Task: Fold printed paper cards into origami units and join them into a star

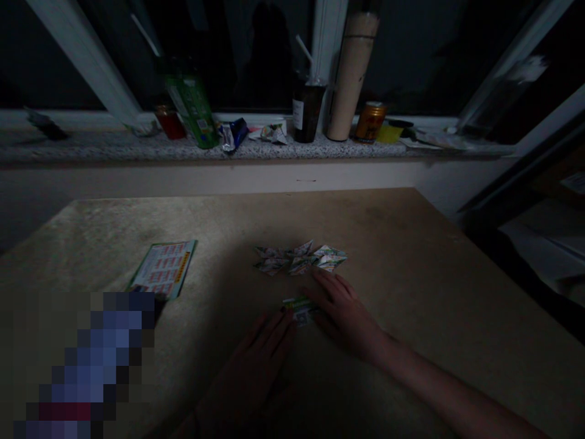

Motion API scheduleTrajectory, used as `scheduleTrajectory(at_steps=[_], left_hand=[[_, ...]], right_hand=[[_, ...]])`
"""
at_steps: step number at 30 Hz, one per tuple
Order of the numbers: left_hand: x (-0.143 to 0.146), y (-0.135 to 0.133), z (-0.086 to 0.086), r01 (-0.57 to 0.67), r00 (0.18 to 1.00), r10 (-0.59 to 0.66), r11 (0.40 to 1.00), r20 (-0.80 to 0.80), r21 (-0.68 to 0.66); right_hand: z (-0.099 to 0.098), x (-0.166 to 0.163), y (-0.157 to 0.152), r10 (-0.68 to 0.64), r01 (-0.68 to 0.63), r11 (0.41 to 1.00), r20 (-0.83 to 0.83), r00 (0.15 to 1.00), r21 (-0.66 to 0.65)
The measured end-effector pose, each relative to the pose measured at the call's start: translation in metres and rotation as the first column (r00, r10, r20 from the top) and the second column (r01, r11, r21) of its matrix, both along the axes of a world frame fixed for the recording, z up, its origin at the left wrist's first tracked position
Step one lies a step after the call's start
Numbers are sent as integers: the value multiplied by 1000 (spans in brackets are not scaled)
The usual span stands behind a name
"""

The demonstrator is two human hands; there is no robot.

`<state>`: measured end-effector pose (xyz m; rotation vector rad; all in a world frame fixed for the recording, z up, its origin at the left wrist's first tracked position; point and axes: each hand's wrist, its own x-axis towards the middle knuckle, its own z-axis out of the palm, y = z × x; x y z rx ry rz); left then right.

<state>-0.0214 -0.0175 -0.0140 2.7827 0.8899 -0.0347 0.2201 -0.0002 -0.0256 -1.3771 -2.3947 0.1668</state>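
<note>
A small printed paper slip [301,312], green and white, lies on the table between my hands. Dim light hides its exact folds. My left hand [265,344] has its fingers close together, with the fingertips on the slip's left edge. At the slip's right edge, the thumb and a finger of my right hand [342,308] hold it, while the other fingers stretch forward. Just beyond them are several folded paper pieces with pointed ends, in two rows: a left piece [273,263], a middle piece [301,259] and a right piece [329,258].
A printed card [164,268] lies at the left of the table [388,231], near a blurred-out area. On the windowsill [265,149] stand a green bottle [194,110], a dark cup with straw [309,113], a tall beige cylinder [350,79] and an orange can [370,124].
</note>
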Motion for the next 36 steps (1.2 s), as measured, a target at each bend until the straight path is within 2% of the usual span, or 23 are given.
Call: scheduleTrajectory(at_steps=[5,11,14,20,27,31,33,36], left_hand=[[-2,4,0,-68,995,65,997,69,37],[8,18,10,-227,964,225,974,143,0],[18,25,13,-263,945,257,965,201,1],[23,30,3,-396,871,386,918,304,-32],[19,26,-3,-331,884,285,941,370,66],[18,23,0,-216,917,151,966,369,142],[16,22,1,-132,931,52,971,362,200],[13,19,2,-19,933,-74,967,351,256]], right_hand=[[-1,-2,1,7,-2,999,104,995,-45],[0,-2,-1,14,-8,999,109,994,-51],[0,-3,1,19,-14,999,110,994,-49],[2,-7,4,63,-61,998,78,995,-23],[-1,-12,-1,33,-34,998,16,999,56],[-7,-15,-7,23,-27,995,37,999,100],[-8,-17,-10,29,-29,997,4,1000,66],[-5,-19,-12,11,-16,999,-97,995,-50]])
